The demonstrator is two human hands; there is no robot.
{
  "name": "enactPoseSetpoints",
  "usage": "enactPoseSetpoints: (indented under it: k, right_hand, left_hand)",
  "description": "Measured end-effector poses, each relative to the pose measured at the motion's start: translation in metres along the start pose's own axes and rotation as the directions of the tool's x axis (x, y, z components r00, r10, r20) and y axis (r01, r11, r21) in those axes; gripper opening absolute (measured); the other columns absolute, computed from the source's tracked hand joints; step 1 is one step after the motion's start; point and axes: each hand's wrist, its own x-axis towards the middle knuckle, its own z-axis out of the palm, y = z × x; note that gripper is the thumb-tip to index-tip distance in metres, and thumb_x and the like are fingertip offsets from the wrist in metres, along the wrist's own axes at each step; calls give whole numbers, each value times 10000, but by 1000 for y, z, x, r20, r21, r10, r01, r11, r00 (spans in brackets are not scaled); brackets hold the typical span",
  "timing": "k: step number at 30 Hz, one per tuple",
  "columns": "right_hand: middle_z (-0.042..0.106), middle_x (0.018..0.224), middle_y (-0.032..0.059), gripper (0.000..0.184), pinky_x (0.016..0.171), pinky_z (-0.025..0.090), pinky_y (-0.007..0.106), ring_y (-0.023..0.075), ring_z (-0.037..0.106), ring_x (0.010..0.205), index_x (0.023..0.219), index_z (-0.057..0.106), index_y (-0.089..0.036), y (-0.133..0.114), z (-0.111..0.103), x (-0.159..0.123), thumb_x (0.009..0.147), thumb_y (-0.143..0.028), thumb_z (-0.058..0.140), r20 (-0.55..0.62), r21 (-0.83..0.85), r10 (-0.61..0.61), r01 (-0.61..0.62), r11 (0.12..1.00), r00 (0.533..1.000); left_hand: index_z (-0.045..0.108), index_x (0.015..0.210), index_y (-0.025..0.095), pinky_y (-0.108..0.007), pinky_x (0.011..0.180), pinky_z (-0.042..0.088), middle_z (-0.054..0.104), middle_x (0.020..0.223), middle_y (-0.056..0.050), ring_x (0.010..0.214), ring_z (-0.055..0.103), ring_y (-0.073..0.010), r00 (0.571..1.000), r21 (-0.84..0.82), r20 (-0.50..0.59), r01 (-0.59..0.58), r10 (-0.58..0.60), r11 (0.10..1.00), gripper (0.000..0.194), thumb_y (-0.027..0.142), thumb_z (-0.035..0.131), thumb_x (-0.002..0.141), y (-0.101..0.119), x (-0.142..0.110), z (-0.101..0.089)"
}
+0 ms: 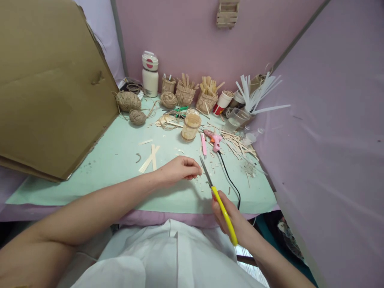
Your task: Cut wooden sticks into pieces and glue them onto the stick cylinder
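My right hand (225, 212) is closed around a pair of scissors with yellow handles (223, 212), blades pointing up and away from me. Just left of the blade tips, my left hand (184, 168) is closed in a pinch above the table; what it holds, if anything, is too small to make out. Beyond my hands stands a small round wooden-strip cup (191, 127). A pink utility knife (204, 145) and a pink glue gun (215, 141) with a black cord lie to its right. Pale wooden strips (151, 158) lie crossed to the left of my left hand.
Twine balls (128, 101), a white bottle (150, 76) and stick-filled baskets (207, 96) line the back. Loose wooden sticks (238, 144) and glue sticks in a plastic cup (237, 118) are at the right. A large cardboard sheet (54, 88) stands at the left.
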Motion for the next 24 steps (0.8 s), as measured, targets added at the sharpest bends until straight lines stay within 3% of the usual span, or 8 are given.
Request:
enactPoseSetpoints:
  k: [4,10,24]
  right_hand:
    - [340,664,-52,298,442,286,209,93,289,518,837,358,-226,-4,-7,3,901,-516,331,41,81,-26,23,996,999]
    - [326,683,-57,285,495,298,225,94,281,549,829,346,-226,-13,-9,4,885,-499,402,90,-2,-9,9,1000,996]
    - [347,726,-47,304,540,317,235,96,279,593,801,318,-222,-17,-8,1,893,-507,370,136,-57,-5,13,998,991]
  left_hand:
    - [633,674,135,-205,517,338,553,570,12,532,466,-77,1000,-7,-13,16,-16,1000,161,293,644,648,-1,1,0]
    - [633,684,130,-197,518,346,543,548,17,542,473,-80,996,65,-92,-12,18,998,166,295,630,665,1,0,1]
    - [605,645,136,-195,496,309,497,504,41,507,430,-72,996,61,-82,-21,26,998,92,228,593,646,3,0,1]
